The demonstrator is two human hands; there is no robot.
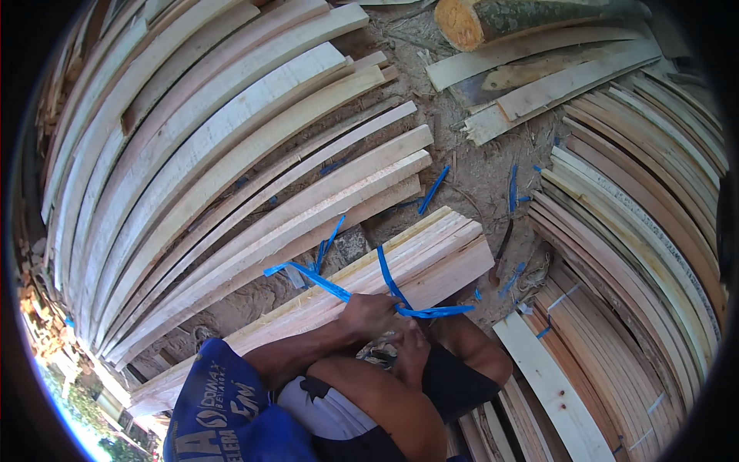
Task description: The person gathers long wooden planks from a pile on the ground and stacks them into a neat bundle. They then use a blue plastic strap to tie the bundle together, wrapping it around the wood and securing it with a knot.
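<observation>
A blue plastic strap (390,279) passes over a bundle of pale wooden boards (450,250) in front of me. My left hand (371,314) is closed on the strap, and one loose end sticks out to the left of the fist. Another end trails to the right across the bundle's near side. My right hand (412,353) is just below and right of the left one, its fingers bent up toward the strap. What it grips is hidden from view. My bent legs are close against the bundle's near side.
Long stacked boards (231,115) fill the left. More board stacks (631,177) stand at the right, with a white-faced plank (554,389) lower down. A cut log (531,19) lies at the far end near loose slabs (562,92). Blue strap scraps (435,189) litter the dirt.
</observation>
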